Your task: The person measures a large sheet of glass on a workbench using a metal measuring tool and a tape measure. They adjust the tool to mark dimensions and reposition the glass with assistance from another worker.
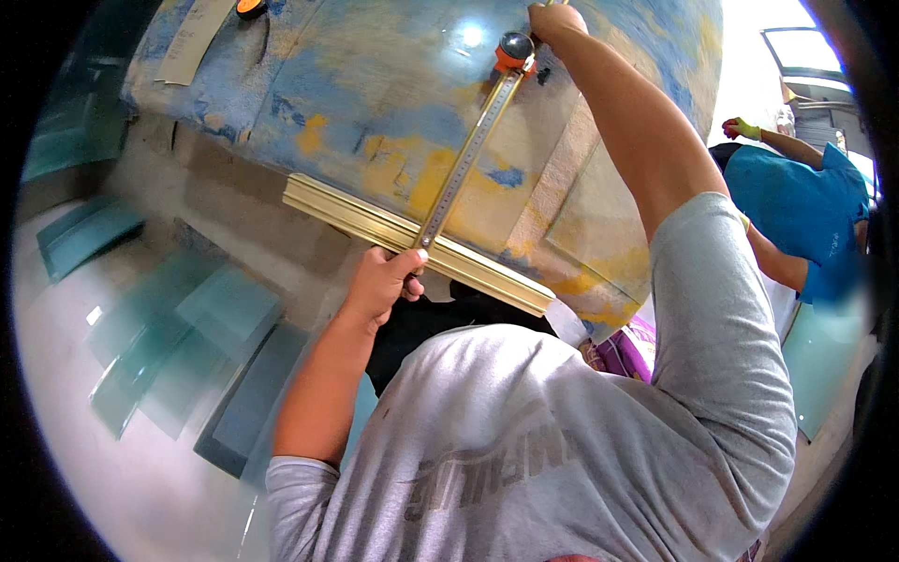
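A long metal ruler point(468, 157) with a gold edge runs slantwise over the worn, paint-stained table point(365, 84). Its near end meets a gold-coloured metal rail point(356, 213) along the table's edge. There my left hand point(379, 284) is closed around the ruler's end, thumb on top and fingers curled beneath. At the top edge of the picture, far across the table, my right hand point(559, 22) is closed; a thin yellowish piece shows by its fingers, too little to name. Just left of that hand, an orange and black tape measure point(515, 52) sits at the ruler's far part.
Several glass sheets point(229, 309) lie or lean at the left. A paper strip point(195, 39) and another orange round thing point(250, 8) lie on the table's far left. At the right, a person in a blue shirt point(796, 201) stands near a glass sheet point(817, 365).
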The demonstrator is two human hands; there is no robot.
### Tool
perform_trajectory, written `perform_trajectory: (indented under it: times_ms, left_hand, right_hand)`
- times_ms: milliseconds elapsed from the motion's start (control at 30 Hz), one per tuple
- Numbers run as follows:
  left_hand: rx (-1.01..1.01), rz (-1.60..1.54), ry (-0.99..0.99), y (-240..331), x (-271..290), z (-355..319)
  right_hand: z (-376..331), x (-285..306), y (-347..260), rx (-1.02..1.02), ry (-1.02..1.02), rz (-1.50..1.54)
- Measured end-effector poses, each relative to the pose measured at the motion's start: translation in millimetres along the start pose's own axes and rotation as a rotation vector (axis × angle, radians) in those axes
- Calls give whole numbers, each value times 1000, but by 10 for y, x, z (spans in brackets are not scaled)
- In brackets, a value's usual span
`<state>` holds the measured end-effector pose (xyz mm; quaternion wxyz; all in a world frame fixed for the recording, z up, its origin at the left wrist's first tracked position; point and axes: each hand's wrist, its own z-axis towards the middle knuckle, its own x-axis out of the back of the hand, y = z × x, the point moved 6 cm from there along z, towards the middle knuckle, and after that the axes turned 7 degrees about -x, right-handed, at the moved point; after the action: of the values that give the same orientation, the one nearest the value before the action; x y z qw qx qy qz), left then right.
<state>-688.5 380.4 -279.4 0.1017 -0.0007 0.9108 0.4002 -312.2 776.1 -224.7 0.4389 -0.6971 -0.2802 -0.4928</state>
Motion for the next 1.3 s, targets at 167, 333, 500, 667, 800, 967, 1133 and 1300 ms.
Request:
perform_trajectory:
  times_ms: [167,333,500,667,800,967,1133,1300]
  left_hand:
    - [-23,-16,-28,-1,43,-26]
    - [-80,-32,-112,-128,91,64]
    - [-87,-63,-279,-342,143,-314]
    - [-323,480,-594,-535,387,-795]
    - [-171,420,-393,-740,1211,-421]
    - [-150,-639,-61,-129,1931,611]
    - [-111,-707,90,507,1920,1181]
    - [-138,-590,31,595,2039,1348]
  right_hand:
    - [-531,272,-130,-82,2,72]
    - [-480,484,-141,-58,131,67]
    - [-1240,937,-212,-119,180,360]
    - [-1822,1537,36,-55,225,486]
    - [-2499,2201,63,73,306,623]
    - [-3486,2863,-43,54,403,670]
    - [-4433,3366,-274,167,579,487]
    - [-5076,3503,34,-16,676,737]
